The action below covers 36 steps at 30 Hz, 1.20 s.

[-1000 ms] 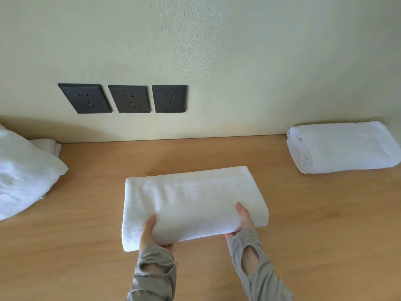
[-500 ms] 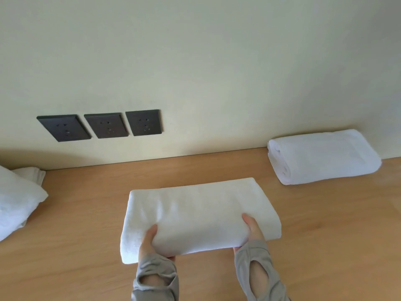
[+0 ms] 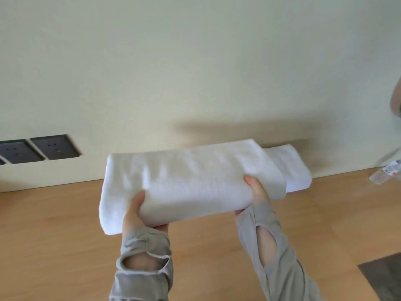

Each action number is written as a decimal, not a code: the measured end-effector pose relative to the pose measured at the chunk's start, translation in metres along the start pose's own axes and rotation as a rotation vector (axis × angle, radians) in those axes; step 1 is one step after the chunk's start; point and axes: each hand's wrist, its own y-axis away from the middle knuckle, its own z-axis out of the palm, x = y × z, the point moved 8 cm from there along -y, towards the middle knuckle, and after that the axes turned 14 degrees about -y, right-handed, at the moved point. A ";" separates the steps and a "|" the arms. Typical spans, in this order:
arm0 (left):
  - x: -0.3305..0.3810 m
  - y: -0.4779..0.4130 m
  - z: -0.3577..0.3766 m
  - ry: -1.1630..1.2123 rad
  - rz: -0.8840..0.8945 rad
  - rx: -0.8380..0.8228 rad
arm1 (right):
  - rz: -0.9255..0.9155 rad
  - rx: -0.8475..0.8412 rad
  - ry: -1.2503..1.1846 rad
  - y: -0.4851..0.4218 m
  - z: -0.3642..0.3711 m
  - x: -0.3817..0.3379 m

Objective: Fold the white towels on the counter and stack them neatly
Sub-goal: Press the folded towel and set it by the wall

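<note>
A folded white towel (image 3: pixel 191 181) is held up off the wooden counter (image 3: pixel 54 224) in both my hands. My left hand (image 3: pixel 135 211) grips its near edge at the left, thumb on top. My right hand (image 3: pixel 256 190) grips the near edge at the right. Behind the held towel's right end, a second folded white towel (image 3: pixel 293 168) lies on the counter against the wall, partly hidden by the held one. Both my forearms wear grey sleeves.
Dark wall sockets (image 3: pixel 52 147) sit at the left on the pale wall. A clear plastic bottle (image 3: pixel 388 172) lies at the far right of the counter. A dark patch (image 3: pixel 384 276) shows at the lower right corner.
Both hands have lifted the folded towel off the counter and carried it right, toward the other folded towel. The view has swung right; the loose towels at the left are out of sight.
</note>
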 end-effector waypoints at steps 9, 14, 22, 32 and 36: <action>-0.076 0.020 0.173 0.016 0.020 -0.160 | -0.163 -0.137 -0.098 -0.074 0.018 -0.168; -0.147 -0.036 0.212 0.035 0.038 -0.159 | -0.197 -0.150 -0.184 -0.151 -0.016 -0.199; -0.213 -0.099 0.186 -0.010 0.049 -0.060 | -0.137 0.100 -0.160 -0.231 -0.101 -0.163; -0.107 -0.124 0.161 -0.873 0.018 -0.331 | -0.021 -0.080 0.134 -0.248 -0.104 -0.220; -0.092 -0.139 0.199 -1.094 0.025 -0.352 | 0.007 -0.161 0.545 -0.252 -0.086 -0.249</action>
